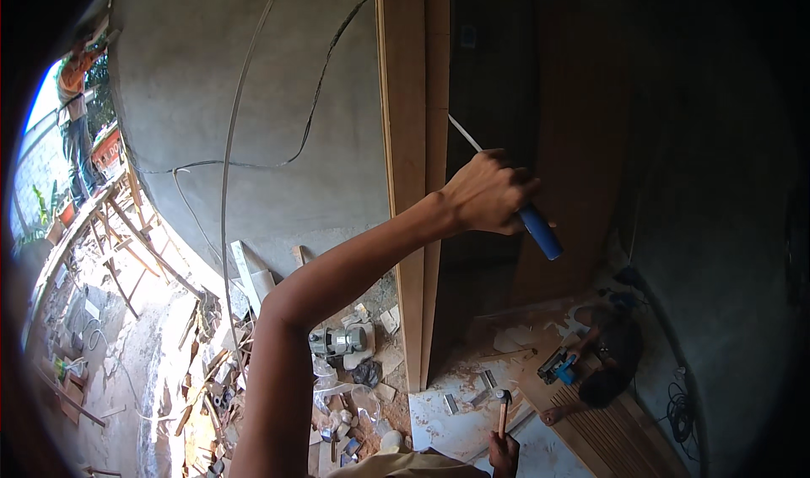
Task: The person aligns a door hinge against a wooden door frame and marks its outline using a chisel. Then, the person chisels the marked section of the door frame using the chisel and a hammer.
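Because its pale shaft point(465, 132) slants up to the edge of the wooden frame point(407, 140), I judge my left hand point(494, 193) grips the blue-handled tool point(541, 233) to steady it there; whether the tip touches, I can't make out. Lower, my right hand point(504, 454) is closed round a hammer point(504, 419), head up, probably for control; the bottom edge crops that arm. Beyond, a co-worker point(614, 351) bends over grooved boards point(629, 427), dim in shadow. Farthest left, glare and rim distortion blur another person point(76, 132).
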A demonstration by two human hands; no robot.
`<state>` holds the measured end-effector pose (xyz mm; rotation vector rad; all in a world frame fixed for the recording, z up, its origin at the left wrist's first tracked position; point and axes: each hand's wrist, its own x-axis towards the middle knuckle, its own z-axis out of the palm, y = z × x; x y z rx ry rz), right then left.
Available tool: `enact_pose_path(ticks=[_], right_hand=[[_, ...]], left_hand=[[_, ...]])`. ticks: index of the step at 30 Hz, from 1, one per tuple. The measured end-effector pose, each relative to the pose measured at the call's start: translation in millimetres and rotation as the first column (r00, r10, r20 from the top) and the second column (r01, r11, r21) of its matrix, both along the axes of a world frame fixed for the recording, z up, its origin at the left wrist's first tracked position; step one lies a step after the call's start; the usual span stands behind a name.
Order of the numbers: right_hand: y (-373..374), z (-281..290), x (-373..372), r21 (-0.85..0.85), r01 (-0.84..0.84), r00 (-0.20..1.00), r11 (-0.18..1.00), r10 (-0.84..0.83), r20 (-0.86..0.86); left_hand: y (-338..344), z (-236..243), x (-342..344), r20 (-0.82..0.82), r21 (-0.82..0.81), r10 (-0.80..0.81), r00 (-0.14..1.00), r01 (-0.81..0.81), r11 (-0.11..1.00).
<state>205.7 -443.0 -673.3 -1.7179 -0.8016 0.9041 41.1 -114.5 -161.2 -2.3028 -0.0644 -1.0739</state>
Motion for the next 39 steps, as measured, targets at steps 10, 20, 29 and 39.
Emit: enact_pose_path(ticks=[10,20,29,39], right_hand=[[-6,6,-4,0.060,0.069,0.991,0.996,-0.061,-0.119],[0,-7,1,0.010,0.004,0.997,1.000,-0.003,-0.073],[4,13,-2,-0.022,-0.034,0.999,0.999,0.034,0.023],[10,30,-14,0.004,0.010,0.999,1.000,-0.010,0.051]], left_hand=[[7,7,-3,0.030,0.016,-0.162,0.986,0.161,0.987],[8,17,-6,0.009,0.065,-0.053,0.999,0.052,0.997],[4,81,3,0.043,-0.078,0.059,0.997,-0.056,0.995],[4,188,-27,0.366,-0.200,-0.286,0.886,0.375,0.905]])
